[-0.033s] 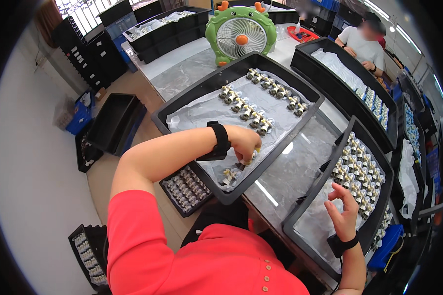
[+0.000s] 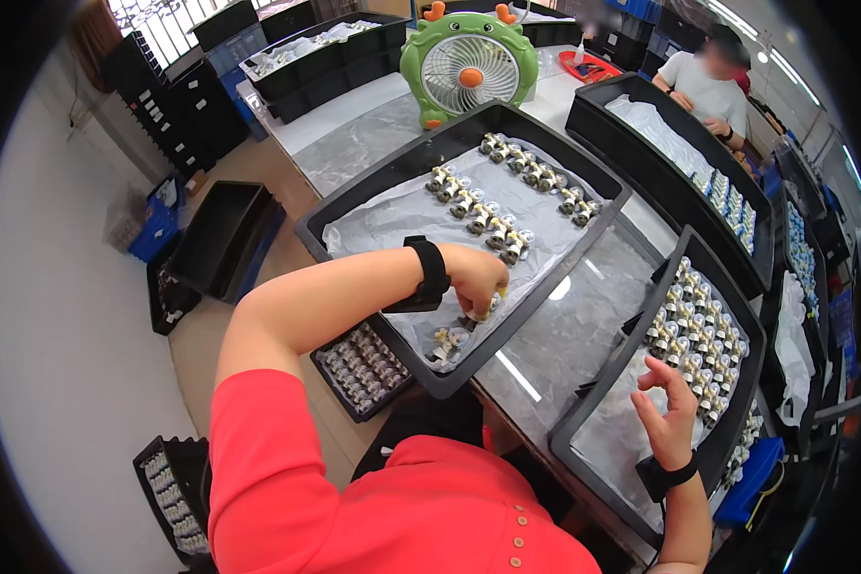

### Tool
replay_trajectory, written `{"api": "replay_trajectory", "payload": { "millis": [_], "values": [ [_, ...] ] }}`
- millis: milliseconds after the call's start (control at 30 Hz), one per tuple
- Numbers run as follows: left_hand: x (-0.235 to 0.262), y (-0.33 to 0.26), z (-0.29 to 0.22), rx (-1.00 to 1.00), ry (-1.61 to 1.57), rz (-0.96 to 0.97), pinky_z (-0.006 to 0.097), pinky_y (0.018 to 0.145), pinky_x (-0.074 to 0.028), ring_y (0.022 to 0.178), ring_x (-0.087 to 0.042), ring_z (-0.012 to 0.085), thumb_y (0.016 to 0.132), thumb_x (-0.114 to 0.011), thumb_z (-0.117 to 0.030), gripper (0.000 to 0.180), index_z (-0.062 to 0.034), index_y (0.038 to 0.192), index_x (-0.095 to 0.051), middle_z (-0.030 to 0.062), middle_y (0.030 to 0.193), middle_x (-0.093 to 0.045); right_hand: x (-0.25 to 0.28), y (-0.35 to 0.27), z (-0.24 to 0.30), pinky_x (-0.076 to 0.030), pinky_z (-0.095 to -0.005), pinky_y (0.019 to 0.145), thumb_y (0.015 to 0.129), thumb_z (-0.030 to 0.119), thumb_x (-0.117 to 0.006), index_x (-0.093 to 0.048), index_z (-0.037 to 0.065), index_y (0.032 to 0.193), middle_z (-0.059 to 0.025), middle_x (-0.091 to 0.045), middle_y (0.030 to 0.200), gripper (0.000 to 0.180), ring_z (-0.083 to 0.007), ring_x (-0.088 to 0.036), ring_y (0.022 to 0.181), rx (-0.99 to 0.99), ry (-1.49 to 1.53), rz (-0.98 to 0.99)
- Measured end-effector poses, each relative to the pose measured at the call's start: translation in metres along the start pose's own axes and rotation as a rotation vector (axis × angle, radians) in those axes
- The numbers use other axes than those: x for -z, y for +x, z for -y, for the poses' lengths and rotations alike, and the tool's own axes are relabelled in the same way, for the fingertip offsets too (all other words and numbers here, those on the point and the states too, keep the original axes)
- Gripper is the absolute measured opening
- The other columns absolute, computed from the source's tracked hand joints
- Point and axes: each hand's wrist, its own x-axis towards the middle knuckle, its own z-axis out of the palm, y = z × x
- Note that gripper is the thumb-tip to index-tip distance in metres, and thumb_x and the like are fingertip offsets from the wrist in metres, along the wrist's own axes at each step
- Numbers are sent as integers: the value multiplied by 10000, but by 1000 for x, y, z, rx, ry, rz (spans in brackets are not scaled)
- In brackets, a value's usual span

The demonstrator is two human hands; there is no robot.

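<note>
My left hand [image 2: 478, 277], with a black band at the wrist, reaches into a black tray [image 2: 354, 206] lined with white paper. Its fingers are closed on a small metal-and-white part at the tray's near corner, beside two similar parts [image 2: 447, 340]. Rows of the same parts [image 2: 493, 206] lie further back in that tray. My right hand [image 2: 665, 416] hovers over a second black tray [image 2: 584, 421], fingers apart and curled, holding nothing I can see. Many such parts [image 2: 689, 325] stand in rows just beyond it.
A green desk fan [image 2: 469, 62] stands at the table's far end. Another person [image 2: 713, 86] works at a third black tray [image 2: 660, 124]. Below the table edge sit a small tray of parts [image 2: 364, 368], a black bin [image 2: 225, 239] and a blue crate [image 2: 153, 225].
</note>
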Motion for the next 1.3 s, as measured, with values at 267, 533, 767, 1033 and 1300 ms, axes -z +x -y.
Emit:
{"api": "replay_trajectory", "payload": {
  "millis": [267, 533, 767, 1033, 1300],
  "values": [
    [1, 0, -6, 24, -69, 18, 288, 648, -529, 746, -665, 200, 658, -713, -54, 533, 16, 1161, -552, 153, 970, -627, 1, 1, 2, -455, -288, 748, 732, 12, -670, -611, 32, 1113, -66, -615, 825, 386, -170, -595, 788, 20, -7, -5],
    [-1, -2, -6, 4, 32, -17, 307, 644, -521, 741, -662, 213, 646, -711, -49, 536, 1, 1158, -562, 146, 928, -639, 1, 2, 5, -457, -286, 734, 739, 14, -668, -624, 28, 1090, -68, -618, 819, 354, -168, -596, 781, 40, -25, 9],
    [-4, 9, -3, 2, 141, -38, 330, 549, -494, 655, -642, 226, 623, -708, -76, 498, -10, 1103, -596, 122, 754, -649, 0, -3, -4, -440, -277, 777, 764, 5, -645, -618, 23, 1100, -58, -604, 840, 337, -154, -580, 817, -20, 4, 16],
    [-2, 1, -4, 6, 129, -62, 332, 542, -513, 666, -661, 231, 642, -705, -54, 476, 4, 1098, -582, 145, 812, -644, -2, -1, 1, -446, -274, 769, 767, -11, -643, -625, 10, 1067, -61, -615, 836, 302, -151, -584, 805, 3, -29, 43],
    [-1, 1, -4, 52, 68, -66, 305, 563, -560, 695, -683, 225, 681, -682, -34, 445, 30, 1103, -557, 175, 900, -639, -1, 1, 4, -461, -277, 738, 755, 1, -652, -640, 14, 1033, -71, -623, 805, 279, -160, -598, 771, 36, -50, 27]
  ]
}}
